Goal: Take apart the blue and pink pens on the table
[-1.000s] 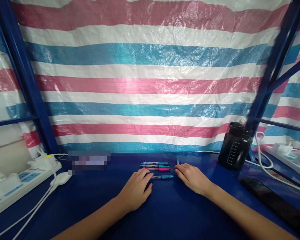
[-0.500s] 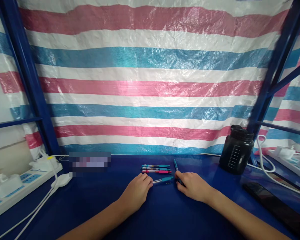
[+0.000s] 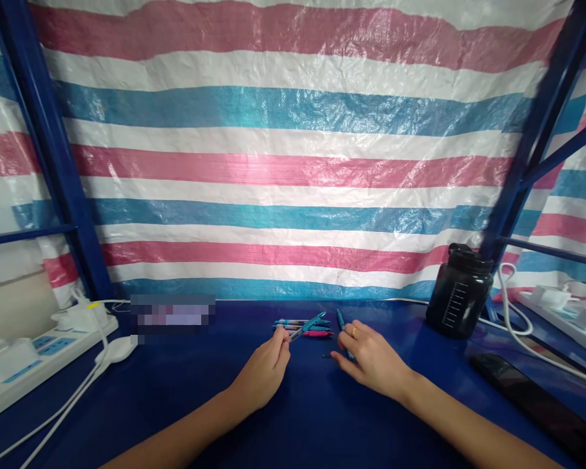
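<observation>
My left hand [image 3: 261, 372] pinches a clear-barrelled pen with a teal grip [image 3: 314, 323], its teal end tilted up to the right over the row of pens. My right hand [image 3: 371, 355] rests low over the desk, thumb and fingers apart. Just left of its thumb lies a small dark part [image 3: 326, 356]. A teal pen [image 3: 340, 318] runs under the right fingers, its lower portion partly covered by them. Behind the left hand's pen lie a blue pen [image 3: 284, 322] and a pink pen [image 3: 320, 333], side by side.
A black bottle [image 3: 459, 293] stands at the right, with a dark phone [image 3: 532, 404] in front of it. White power strips [image 3: 97, 335] and cables lie at both sides. A striped plastic sheet [image 3: 293, 169] hangs behind the blue desk [image 3: 303, 417].
My left hand has raised the pen's teal end from the desk, up and leftward. My right hand has shifted slightly on the teal pen, its thumb now out toward the small dark part.
</observation>
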The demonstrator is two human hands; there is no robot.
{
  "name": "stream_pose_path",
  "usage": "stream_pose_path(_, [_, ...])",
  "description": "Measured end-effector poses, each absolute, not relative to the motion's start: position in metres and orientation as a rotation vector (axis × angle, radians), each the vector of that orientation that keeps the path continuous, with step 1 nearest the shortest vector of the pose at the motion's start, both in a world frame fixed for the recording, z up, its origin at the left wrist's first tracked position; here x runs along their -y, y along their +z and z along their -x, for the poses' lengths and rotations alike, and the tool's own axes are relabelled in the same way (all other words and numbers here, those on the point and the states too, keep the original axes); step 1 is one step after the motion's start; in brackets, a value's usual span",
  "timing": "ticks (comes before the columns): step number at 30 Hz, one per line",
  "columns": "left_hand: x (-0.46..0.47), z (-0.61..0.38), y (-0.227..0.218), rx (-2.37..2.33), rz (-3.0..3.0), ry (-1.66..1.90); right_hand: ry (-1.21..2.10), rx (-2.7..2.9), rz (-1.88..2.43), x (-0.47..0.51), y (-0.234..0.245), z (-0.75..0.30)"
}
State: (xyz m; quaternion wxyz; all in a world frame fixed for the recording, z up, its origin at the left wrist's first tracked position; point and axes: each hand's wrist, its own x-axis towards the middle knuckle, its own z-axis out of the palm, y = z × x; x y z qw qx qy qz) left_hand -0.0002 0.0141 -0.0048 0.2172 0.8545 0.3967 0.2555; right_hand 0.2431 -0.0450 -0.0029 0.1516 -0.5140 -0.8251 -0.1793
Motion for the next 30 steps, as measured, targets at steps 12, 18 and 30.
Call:
stream_pose_path(12, [-0.010, -0.001, -0.003, -1.066, -2.493, 0.634, -0.317, 2.503, 1.380, 0.051, -0.007, -0.230])
stream_pose_path(18, [-0.004, -0.002, 0.004, -1.123, -2.624, 0.525, -0.287, 2.475, 1.393, 0.050, -0.009, -0.230])
stream_pose_path(30, [-0.009, 0.005, 0.004, -1.168, -2.984, 0.281, -0.314, 2.262, 1.424, 0.050, 0.000, -0.238])
